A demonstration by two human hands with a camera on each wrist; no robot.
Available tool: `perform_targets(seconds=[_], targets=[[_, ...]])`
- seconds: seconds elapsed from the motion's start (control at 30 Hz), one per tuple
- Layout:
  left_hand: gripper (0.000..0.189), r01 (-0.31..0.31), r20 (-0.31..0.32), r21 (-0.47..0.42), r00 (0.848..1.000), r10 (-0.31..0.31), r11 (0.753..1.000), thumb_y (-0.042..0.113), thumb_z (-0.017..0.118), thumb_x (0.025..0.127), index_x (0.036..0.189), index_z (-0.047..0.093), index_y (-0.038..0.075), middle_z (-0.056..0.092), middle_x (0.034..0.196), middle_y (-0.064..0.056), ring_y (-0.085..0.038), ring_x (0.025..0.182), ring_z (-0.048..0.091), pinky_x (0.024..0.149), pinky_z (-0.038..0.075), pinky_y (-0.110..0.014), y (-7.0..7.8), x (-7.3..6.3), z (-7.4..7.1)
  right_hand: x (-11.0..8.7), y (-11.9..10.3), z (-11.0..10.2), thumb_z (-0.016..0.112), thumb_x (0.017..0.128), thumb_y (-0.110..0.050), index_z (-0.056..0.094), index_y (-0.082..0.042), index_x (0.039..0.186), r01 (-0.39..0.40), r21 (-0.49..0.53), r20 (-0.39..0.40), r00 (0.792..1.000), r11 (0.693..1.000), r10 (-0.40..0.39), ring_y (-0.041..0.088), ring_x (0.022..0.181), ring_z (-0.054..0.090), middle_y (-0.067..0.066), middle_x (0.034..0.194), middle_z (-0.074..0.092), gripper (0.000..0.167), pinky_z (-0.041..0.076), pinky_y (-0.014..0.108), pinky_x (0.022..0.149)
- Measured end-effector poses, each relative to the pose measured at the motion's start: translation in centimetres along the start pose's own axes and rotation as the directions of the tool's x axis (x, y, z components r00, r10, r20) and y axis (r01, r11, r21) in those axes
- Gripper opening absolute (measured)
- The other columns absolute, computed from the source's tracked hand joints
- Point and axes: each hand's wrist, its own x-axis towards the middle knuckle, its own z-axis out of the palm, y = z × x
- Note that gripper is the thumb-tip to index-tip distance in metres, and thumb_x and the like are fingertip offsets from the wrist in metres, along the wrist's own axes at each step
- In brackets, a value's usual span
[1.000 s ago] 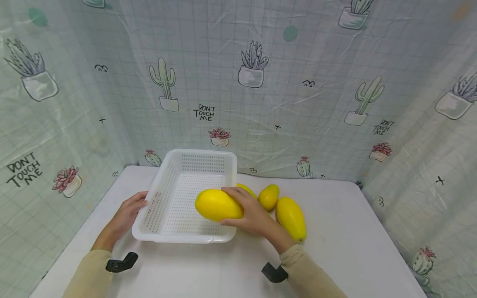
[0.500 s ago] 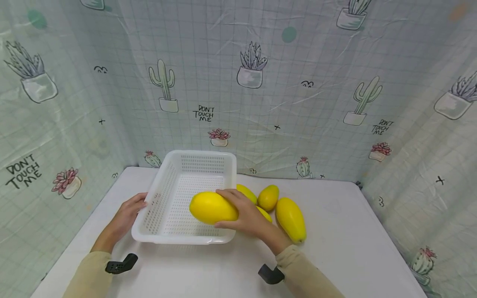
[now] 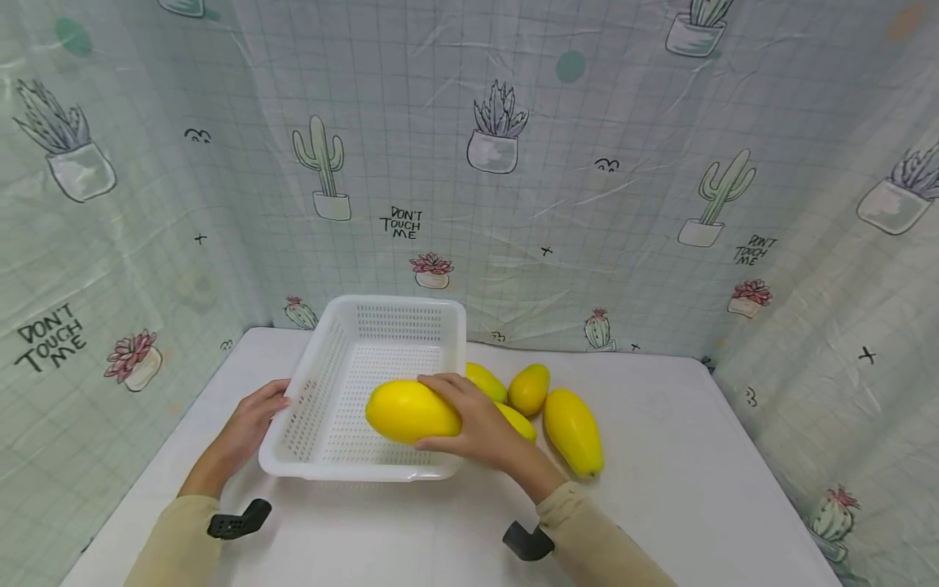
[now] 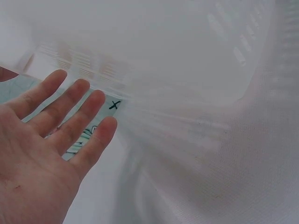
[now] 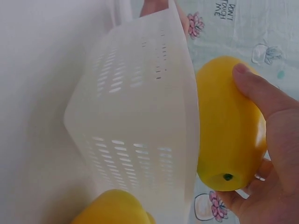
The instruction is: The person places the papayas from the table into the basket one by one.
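A large smooth yellow papaya [image 3: 412, 412] with a small green stem spot is in my right hand [image 3: 473, 424], thumb on one side and fingers round the other. It is over the near right part of a white perforated plastic basket [image 3: 363, 470]; the right wrist view shows the papaya [image 5: 229, 126] level with the rim, outside the wall from that angle. At the basket's left side is my left hand [image 3: 249, 428], its fingertips right at the wall. In the left wrist view those fingers [image 4: 77, 133] are straight and spread.
Right of the basket, several yellow fruits lie close together: a long one [image 3: 572, 432], a smaller mango-like one [image 3: 530, 389], and others [image 3: 486, 383] partly hidden by the basket and right hand. The table [image 3: 682, 481] is white. A cactus-print curtain [image 3: 513, 204] encloses its back and sides.
My right hand has moved the papaya a little left and toward me over the basket, uncovering more of the fruits behind it. The left hand and basket have stayed put.
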Motion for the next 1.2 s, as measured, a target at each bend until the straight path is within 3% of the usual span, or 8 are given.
perform_targets(seconds=[0.23, 0.47, 0.7, 0.9, 1.2], targets=[[0.052, -0.004, 0.001, -0.021, 1.000, 0.004, 1.000, 0.038, 0.037, 0.103, 0.145, 0.037, 0.006, 0.053, 0.126, 0.015, 0.004, 0.107, 0.056, 0.088, 0.046, -0.014, -0.2, 0.0, -0.1, 0.1, -0.2, 0.3, 0.076, 0.076, -0.053, 0.041, -0.032, 0.145, 0.009, -0.016, 0.004, 1.000, 1.000, -0.009, 0.013, 0.126, 0.049, -0.006, 0.141, 0.048, 0.080, 0.046, 0.038, 0.103], [0.054, -0.008, 0.007, -0.015, 1.000, 0.008, 1.000, 0.040, 0.037, 0.103, 0.145, 0.037, 0.006, 0.052, 0.130, 0.011, 0.005, 0.108, 0.055, 0.089, 0.045, -0.013, -0.2, 0.2, -0.1, 0.2, -0.3, 0.6, 0.075, 0.078, -0.050, 0.044, -0.028, 0.143, 0.008, -0.018, 0.026, 1.000, 1.000, -0.008, 0.014, 0.126, 0.050, -0.006, 0.140, 0.051, 0.075, 0.045, 0.037, 0.104], [0.054, -0.011, 0.009, -0.013, 1.000, 0.012, 1.000, 0.040, 0.037, 0.103, 0.145, 0.036, 0.006, 0.052, 0.132, 0.007, 0.005, 0.108, 0.054, 0.089, 0.045, -0.013, -0.1, 0.1, 0.0, 0.2, -0.1, 0.9, 0.071, 0.086, -0.034, 0.054, -0.021, 0.136, 0.017, -0.005, 0.041, 0.999, 1.000, -0.017, 0.012, 0.119, 0.056, -0.005, 0.128, 0.060, 0.054, 0.046, 0.030, 0.103], [0.053, -0.006, 0.007, -0.019, 1.000, 0.006, 1.000, 0.039, 0.037, 0.103, 0.145, 0.037, 0.006, 0.053, 0.128, 0.012, 0.005, 0.107, 0.055, 0.088, 0.045, -0.013, 0.0, 0.2, -0.1, 0.1, -0.1, 1.1, 0.070, 0.088, -0.033, 0.058, -0.020, 0.132, 0.002, -0.033, 0.064, 0.998, 0.999, 0.000, 0.013, 0.123, 0.054, -0.004, 0.132, 0.059, 0.047, 0.046, 0.031, 0.104], [0.053, 0.012, 0.022, -0.030, 1.000, -0.012, 0.999, 0.038, 0.038, 0.103, 0.144, 0.036, 0.005, 0.053, 0.122, 0.018, 0.005, 0.106, 0.055, 0.087, 0.045, -0.014, 0.2, 0.2, -0.3, 0.1, 0.0, 1.1, 0.071, 0.088, -0.032, 0.055, -0.022, 0.134, -0.016, -0.013, 0.045, 0.999, 1.000, 0.017, 0.012, 0.116, 0.058, -0.006, 0.130, 0.060, 0.050, 0.049, 0.029, 0.099]])
